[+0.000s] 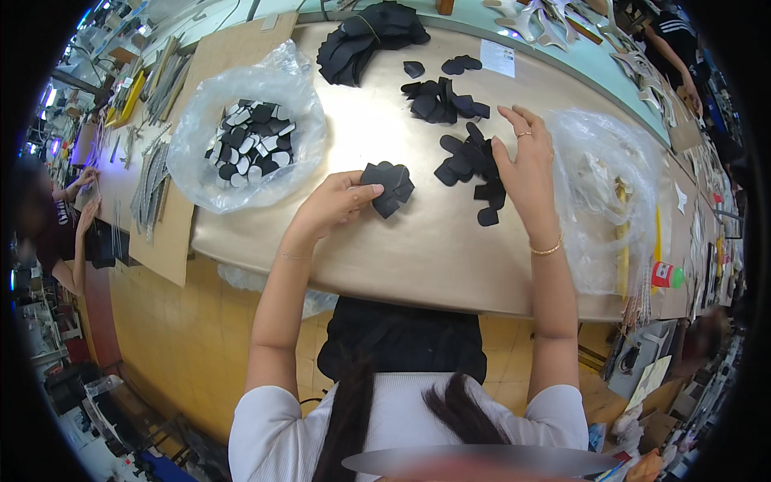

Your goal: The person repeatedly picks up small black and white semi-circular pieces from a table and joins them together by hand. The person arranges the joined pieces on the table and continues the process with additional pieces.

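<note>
My left hand [336, 199] pinches a small fanned stack of black cut pieces [390, 189] above the middle of the table. To the right, my right hand [526, 161] is raised with its fingers apart, beside a loose pile of black pieces [470, 161]; whether a fingertip touches the pile I cannot tell. Just beyond it lies a second heap of black pieces [442, 102]. On the left, an opened clear plastic bag [189, 132] holds many small rounded pieces [253, 143], some showing black faces and others white.
At the far edge sits a banded bundle of larger black pieces [373, 36], near a white paper sheet [498, 59]. Another clear bag [598, 201] lies at the right, by a red bottle with a green cap [666, 275]. Cardboard [173, 233] borders the left. Other people work at both sides.
</note>
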A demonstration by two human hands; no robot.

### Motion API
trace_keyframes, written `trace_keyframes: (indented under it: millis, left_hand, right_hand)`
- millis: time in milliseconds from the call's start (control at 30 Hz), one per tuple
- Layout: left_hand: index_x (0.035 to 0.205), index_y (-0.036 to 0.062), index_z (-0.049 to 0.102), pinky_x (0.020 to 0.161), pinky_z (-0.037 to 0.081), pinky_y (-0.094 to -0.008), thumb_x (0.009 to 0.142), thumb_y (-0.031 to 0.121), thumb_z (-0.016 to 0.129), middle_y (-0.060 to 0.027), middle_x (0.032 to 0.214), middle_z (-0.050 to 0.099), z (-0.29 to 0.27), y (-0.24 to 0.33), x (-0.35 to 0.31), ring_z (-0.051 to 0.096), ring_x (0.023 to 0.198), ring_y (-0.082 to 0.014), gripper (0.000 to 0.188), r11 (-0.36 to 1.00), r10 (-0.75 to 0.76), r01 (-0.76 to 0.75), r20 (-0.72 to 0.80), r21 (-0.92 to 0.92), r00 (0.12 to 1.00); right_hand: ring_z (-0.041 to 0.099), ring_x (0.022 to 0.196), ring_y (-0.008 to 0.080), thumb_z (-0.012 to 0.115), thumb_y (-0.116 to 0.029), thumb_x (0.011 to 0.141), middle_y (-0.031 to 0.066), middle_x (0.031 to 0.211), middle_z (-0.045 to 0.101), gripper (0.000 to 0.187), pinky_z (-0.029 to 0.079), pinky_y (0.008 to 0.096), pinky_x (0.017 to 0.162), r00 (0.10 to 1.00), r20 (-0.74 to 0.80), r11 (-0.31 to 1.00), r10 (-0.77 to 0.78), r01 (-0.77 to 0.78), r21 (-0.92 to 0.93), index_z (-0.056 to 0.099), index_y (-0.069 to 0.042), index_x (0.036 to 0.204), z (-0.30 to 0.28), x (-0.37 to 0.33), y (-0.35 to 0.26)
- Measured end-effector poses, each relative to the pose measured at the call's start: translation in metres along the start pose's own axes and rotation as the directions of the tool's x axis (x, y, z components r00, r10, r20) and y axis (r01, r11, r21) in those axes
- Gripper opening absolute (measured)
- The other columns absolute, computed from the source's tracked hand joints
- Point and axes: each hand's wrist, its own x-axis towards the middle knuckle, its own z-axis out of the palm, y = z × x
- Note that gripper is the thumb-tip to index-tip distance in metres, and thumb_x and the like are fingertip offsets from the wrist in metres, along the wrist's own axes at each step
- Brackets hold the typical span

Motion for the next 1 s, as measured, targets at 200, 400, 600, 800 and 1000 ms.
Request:
trace_keyframes:
  millis: [200, 400, 600, 800, 1000]
  left_hand:
    - [0.111, 0.0016, 0.068, 0.044, 0.022, -0.0186, 0.099, 0.024, 0.067, 0.0109, 0.068, 0.047, 0.018, -0.001, -0.022, 0.031, 0.053, 0.0014, 0.025, 0.995, 0.066, -0.055, 0.129, -0.088, 0.989]
    - [0.106, -0.0002, 0.068, 0.045, 0.024, -0.0197, 0.097, 0.023, 0.070, 0.0099, 0.064, 0.047, 0.016, -0.013, -0.028, 0.033, 0.050, 0.0003, 0.025, 1.000, 0.006, -0.009, 0.138, 0.016, 0.990]
    - [0.091, -0.0038, 0.065, 0.055, 0.045, -0.0311, 0.084, 0.029, 0.083, -0.0080, 0.060, 0.058, 0.024, -0.010, -0.037, 0.055, 0.056, -0.0127, 0.038, 0.776, 0.287, -0.052, -0.278, 0.629, 0.917]
    - [0.082, -0.0020, 0.062, 0.058, 0.045, -0.0335, 0.091, 0.042, 0.075, -0.0102, 0.061, 0.056, 0.050, -0.015, -0.054, 0.052, 0.059, -0.0148, 0.047, 0.899, 0.264, -0.191, -0.141, 0.393, 0.954]
    - [0.082, -0.0019, 0.059, 0.055, 0.041, -0.0330, 0.099, 0.033, 0.067, -0.0088, 0.061, 0.051, 0.076, -0.042, -0.072, 0.045, 0.058, -0.0134, 0.040, 0.944, 0.140, -0.089, -0.139, 0.319, 0.980]
  right_hand:
    - [0.064, 0.085, 0.0219, 0.073, -0.011, 0.086, 0.0103, 0.101, 0.068, 0.026, 0.051, 0.0332, 0.076, 0.898, 0.435, 0.786, -0.061, -0.226, 0.575, 0.073, -0.006, 0.112, 0.006, -0.025, -0.057]
    - [0.066, 0.068, 0.0153, 0.074, -0.011, 0.088, 0.0095, 0.086, 0.071, 0.020, 0.051, 0.0281, 0.064, 0.838, 0.529, 0.722, 0.133, -0.448, 0.528, 0.074, -0.001, 0.106, 0.013, -0.038, -0.057]
    - [0.069, 0.071, 0.0068, 0.070, -0.011, 0.096, 0.0029, 0.085, 0.070, 0.020, 0.052, 0.0195, 0.061, 0.611, 0.769, 0.427, 0.187, -0.756, 0.496, 0.068, 0.001, 0.113, 0.002, -0.059, -0.044]
    - [0.069, 0.075, 0.0102, 0.071, -0.005, 0.094, 0.0036, 0.091, 0.069, 0.016, 0.054, 0.0231, 0.066, 0.717, 0.668, 0.514, 0.199, -0.657, 0.552, 0.068, 0.002, 0.108, -0.009, -0.091, -0.072]
    - [0.066, 0.077, 0.0283, 0.072, 0.001, 0.085, 0.0113, 0.091, 0.064, 0.015, 0.053, 0.0343, 0.067, 0.947, 0.290, 0.878, -0.136, -0.021, 0.478, 0.069, -0.003, 0.099, -0.013, -0.127, -0.093]
